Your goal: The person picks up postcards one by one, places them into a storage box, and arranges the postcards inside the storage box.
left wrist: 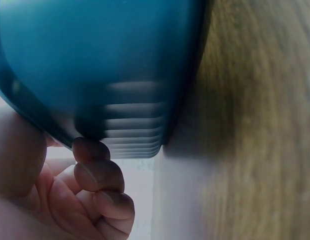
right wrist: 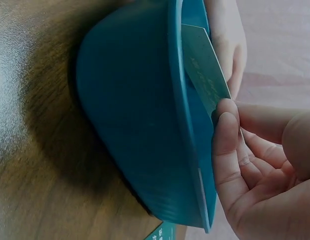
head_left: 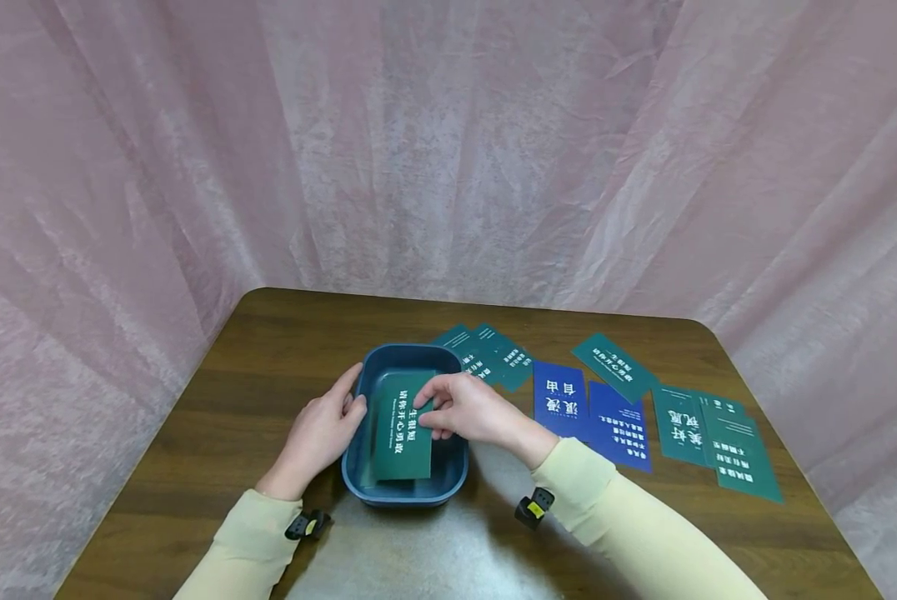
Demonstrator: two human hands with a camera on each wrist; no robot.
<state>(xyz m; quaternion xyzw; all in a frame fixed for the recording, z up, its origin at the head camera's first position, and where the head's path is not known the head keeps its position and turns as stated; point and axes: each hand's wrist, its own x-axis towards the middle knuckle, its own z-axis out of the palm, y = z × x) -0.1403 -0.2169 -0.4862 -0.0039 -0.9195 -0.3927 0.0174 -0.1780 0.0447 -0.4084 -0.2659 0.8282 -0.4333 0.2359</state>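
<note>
Head cam: right hand (head_left: 469, 408) pinches a green card (head_left: 390, 454) in the blue tub (head_left: 406, 501), left hand (head_left: 317, 429) grips its edge, and loose cards (head_left: 619, 368) lie across the surface (head_left: 201, 433), so I'd say plenty's left. Left wrist: fingers curl against the tub. Right wrist: card's tilted, not released yet; can't tell what's underneath.

And now the right hand (head_left: 467, 408) covers part of the green card (head_left: 388, 437) at the blue tub (head_left: 406, 499); right of the tub, the finest print on a blue card (head_left: 618, 427) is too small to read!
</note>
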